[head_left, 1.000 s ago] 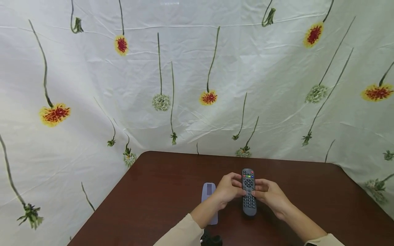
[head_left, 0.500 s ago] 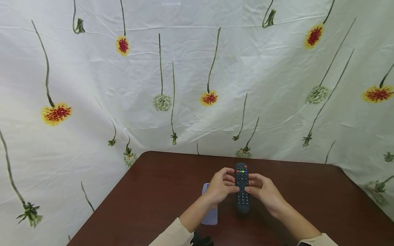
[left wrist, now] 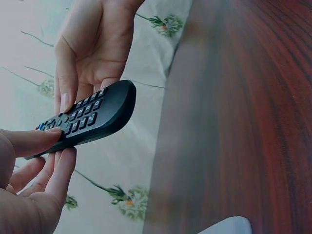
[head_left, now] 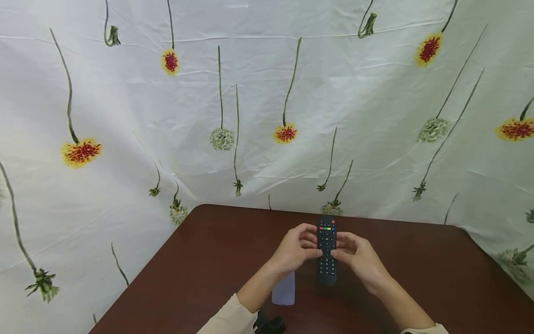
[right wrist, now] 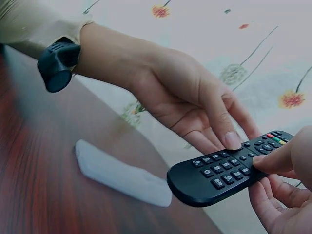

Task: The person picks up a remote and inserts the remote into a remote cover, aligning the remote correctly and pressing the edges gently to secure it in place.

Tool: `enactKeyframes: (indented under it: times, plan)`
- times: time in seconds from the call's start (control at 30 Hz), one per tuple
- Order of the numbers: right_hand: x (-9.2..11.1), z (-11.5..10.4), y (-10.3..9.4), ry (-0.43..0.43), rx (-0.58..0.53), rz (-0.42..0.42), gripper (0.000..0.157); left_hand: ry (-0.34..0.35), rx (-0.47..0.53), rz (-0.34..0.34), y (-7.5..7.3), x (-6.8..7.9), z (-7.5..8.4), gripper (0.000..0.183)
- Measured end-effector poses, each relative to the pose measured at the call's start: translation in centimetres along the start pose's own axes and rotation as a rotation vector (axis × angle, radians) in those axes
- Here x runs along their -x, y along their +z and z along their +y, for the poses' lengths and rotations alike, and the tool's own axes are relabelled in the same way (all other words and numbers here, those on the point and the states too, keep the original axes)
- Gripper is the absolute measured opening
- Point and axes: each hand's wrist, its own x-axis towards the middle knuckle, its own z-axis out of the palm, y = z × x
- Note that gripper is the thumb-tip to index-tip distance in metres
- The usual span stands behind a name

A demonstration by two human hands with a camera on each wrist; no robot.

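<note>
Black remote (head_left: pixel 327 246) held up, right of pale oblong item (head_left: pixel 283 292) on surface (head_left: pixel 225 260). Fingers of left hand (head_left: pixel 295 250) and right hand (head_left: pixel 362 257) pinch long edges, thumbs on top. Probably light, stiff, slightly slippery; best held by sides, mid-length.

Black remote (head_left: pixel 327 266), red-brown table (head_left: pixel 208 264), flower-printed white cloth (head_left: pixel 258 106)

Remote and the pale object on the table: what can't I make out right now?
Remote underside: hidden by its own body in all three views.
Remote front: partly covered by the left hand and right hand in both wrist views.
Key labels: too small to read reliably in the head view.
Pale object: far end behind the left hand in the head view; cut off by the left wrist view's bottom edge.
</note>
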Motion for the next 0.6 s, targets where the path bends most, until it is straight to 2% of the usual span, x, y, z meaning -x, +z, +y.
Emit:
enactKeyframes:
  times: [0.23,0.4,0.6]
  plan:
    - [0.3,-1.4,0.5,-0.060,0.087,0.024,0.037,0.042,-0.039,0.005,-0.6,0.3,1.3,0.037]
    - [0.3,-2.0,0.6,-0.099,0.125,0.019,0.033,0.062,-0.022,0.005,-0.9,0.4,1.6,0.035]
    - [0.2,-1.7,0.3,-0.193,0.156,0.058,0.027,0.083,-0.024,-0.014,-1.0,0.3,1.9,0.032]
